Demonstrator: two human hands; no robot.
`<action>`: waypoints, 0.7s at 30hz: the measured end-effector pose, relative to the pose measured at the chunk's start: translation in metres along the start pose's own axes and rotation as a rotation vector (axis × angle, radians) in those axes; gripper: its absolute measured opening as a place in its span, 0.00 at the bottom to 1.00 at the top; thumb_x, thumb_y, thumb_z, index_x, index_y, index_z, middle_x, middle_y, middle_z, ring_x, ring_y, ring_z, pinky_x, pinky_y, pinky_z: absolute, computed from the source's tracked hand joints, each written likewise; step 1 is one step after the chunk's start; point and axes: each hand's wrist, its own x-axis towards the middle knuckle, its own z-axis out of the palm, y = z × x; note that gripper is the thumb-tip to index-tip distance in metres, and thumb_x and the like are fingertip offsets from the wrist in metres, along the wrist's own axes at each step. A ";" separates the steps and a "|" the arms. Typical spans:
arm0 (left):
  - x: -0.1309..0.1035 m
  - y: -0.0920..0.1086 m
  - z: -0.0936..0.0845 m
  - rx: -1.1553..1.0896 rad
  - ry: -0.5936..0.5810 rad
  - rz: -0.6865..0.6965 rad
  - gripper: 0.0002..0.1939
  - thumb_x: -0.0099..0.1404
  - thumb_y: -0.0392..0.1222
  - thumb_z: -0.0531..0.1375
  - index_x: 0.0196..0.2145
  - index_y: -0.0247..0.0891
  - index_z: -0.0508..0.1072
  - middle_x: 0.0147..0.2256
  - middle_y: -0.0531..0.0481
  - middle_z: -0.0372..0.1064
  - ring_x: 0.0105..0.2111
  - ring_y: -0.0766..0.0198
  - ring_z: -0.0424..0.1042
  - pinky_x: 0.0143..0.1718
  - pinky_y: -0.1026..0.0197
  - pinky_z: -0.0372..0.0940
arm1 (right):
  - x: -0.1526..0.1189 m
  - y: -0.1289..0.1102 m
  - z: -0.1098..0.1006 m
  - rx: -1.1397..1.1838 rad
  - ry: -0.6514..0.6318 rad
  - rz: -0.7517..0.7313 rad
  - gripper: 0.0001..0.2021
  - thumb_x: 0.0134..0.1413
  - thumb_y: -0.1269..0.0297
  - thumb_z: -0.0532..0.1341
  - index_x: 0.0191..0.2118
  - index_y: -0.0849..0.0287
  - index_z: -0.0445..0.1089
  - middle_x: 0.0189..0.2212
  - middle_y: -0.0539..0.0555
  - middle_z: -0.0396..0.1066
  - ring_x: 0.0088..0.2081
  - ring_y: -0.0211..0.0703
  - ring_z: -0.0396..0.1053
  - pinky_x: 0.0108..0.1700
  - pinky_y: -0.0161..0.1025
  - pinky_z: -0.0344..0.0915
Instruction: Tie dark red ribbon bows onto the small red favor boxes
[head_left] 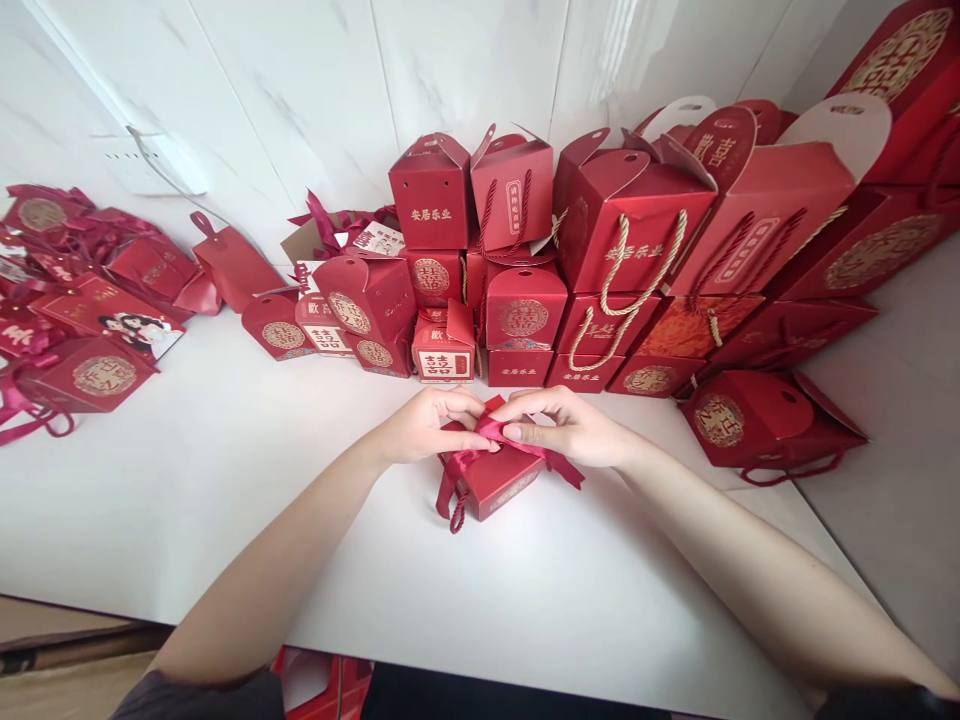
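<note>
A small red gift box (504, 484) with gold print on its side sits on the white table in front of me. Across its top lies a dark red ribbon (564, 466), with loose ends hanging over both sides. My left hand (429, 425) pinches the ribbon from the left, thumb and fingers close together at the middle of the lid. From the right, my right hand (566, 425) pinches the same ribbon, its thumb beside a loop. A twisted dark red cord (457, 512) dangles at the box's near left corner. My fingers partly hide the lid and the ribbon's crossing.
Stacked red gift boxes (525, 310) stand along the tiled wall, some with gold rope handles. A single box (754, 425) lies at the right. More ribboned boxes (97, 375) are heaped at the left. The white table (187, 500) ends at a front edge near my body.
</note>
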 end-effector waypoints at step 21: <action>-0.004 -0.003 0.007 0.226 0.137 0.131 0.09 0.64 0.43 0.61 0.35 0.36 0.79 0.37 0.45 0.74 0.39 0.60 0.72 0.47 0.57 0.65 | -0.003 -0.011 0.018 -0.390 0.208 0.068 0.12 0.60 0.59 0.60 0.47 0.56 0.64 0.27 0.46 0.65 0.27 0.36 0.62 0.29 0.34 0.59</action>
